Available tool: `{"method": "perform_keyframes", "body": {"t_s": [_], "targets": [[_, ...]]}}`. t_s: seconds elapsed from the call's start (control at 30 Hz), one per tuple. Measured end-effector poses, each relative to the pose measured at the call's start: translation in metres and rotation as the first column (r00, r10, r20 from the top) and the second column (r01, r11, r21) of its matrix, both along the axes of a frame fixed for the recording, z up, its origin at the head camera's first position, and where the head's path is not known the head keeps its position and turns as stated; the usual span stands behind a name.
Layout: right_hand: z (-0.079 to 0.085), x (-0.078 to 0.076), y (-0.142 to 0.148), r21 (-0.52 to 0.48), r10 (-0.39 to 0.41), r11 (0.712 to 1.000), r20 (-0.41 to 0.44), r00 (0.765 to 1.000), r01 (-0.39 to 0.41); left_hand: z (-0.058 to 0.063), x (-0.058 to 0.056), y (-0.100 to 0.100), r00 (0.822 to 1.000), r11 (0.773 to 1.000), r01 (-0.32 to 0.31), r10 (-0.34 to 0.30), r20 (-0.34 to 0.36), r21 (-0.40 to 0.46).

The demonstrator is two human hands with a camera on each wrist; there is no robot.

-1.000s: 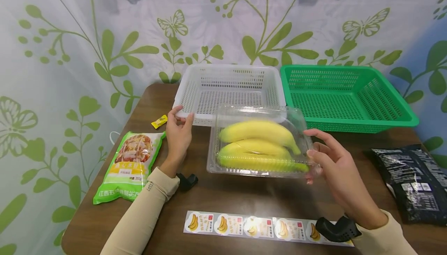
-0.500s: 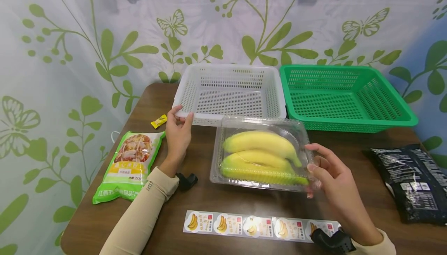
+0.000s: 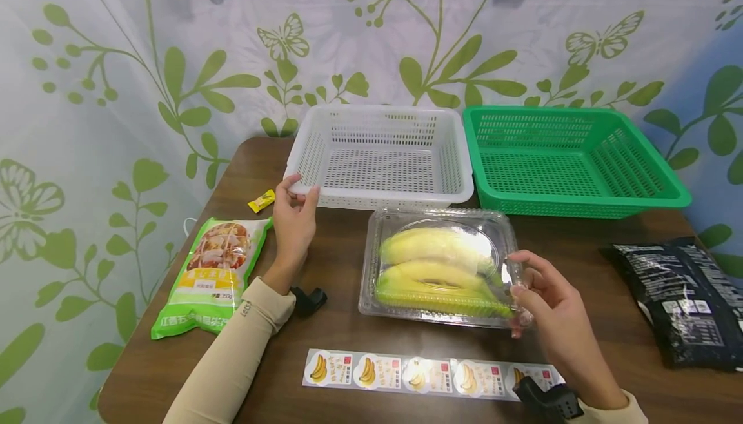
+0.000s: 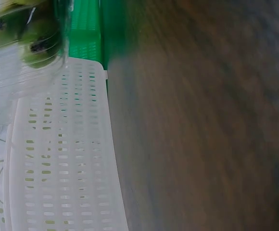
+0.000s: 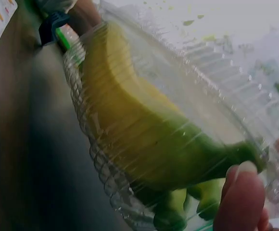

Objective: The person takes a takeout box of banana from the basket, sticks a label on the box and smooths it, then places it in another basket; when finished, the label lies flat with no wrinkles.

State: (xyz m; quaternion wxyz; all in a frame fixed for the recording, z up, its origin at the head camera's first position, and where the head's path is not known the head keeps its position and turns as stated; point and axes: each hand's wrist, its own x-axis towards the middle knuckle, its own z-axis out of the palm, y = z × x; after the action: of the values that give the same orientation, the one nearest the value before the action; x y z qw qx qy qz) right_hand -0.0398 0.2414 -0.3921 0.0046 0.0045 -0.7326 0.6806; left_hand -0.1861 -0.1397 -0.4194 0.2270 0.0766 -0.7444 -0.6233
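Note:
My right hand holds a clear plastic clamshell box by its right end, thumb in front. Inside the box lie several yellow bananas with greenish stems; in the right wrist view the bananas show through the ridged wall, and the thumb presses near the stem end. The box appears raised off the table. At the front left corner of the white basket, my left hand grips the rim. The left wrist view shows that basket's perforated side, but no fingers.
Right of the white basket stands a green basket. A green-and-white food bag and a small yellow packet lie at left. A black package lies at right, and a strip of banana stickers lies in front.
My right hand has brought the box of bananas toward me and slightly right, away from the white basket's front. The left hand has stayed on the basket rim.

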Motion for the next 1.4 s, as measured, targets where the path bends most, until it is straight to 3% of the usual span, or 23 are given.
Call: {"method": "perform_keyframes", "body": {"t_s": [0.13, 0.43, 0.9, 1.2, 1.27, 1.4], "targets": [[-0.007, -0.002, 0.003, 0.045, 0.008, 0.999, 0.026, 1.000, -0.009, 0.000, -0.001, 0.000, 1.000, 1.000, 0.006, -0.006, -0.005, 0.015], [-0.016, -0.008, 0.010, 0.039, -0.004, 0.999, 0.022, 1.000, 0.003, 0.005, 0.000, 0.001, 1.000, 1.000, 0.019, -0.019, 0.001, 0.021], [-0.028, -0.013, 0.013, 0.099, 0.049, 0.994, 0.049, 0.998, -0.054, 0.001, -0.002, -0.001, 1.000, 0.999, 0.018, -0.018, -0.008, 0.029], [-0.034, -0.014, 0.013, 0.183, 0.072, 0.981, -0.025, 0.997, -0.067, 0.002, -0.002, -0.001, 1.000, 0.999, 0.015, -0.015, 0.000, 0.037], [-0.034, -0.014, 0.014, 0.205, 0.079, 0.976, -0.036, 0.996, -0.070, 0.011, 0.002, 0.001, 1.000, 0.999, 0.018, -0.018, 0.010, 0.042], [-0.034, -0.013, 0.015, 0.245, 0.110, 0.965, -0.059, 0.992, -0.093, 0.011, 0.003, 0.002, 0.999, 0.999, 0.023, -0.024, 0.023, 0.042]]}}
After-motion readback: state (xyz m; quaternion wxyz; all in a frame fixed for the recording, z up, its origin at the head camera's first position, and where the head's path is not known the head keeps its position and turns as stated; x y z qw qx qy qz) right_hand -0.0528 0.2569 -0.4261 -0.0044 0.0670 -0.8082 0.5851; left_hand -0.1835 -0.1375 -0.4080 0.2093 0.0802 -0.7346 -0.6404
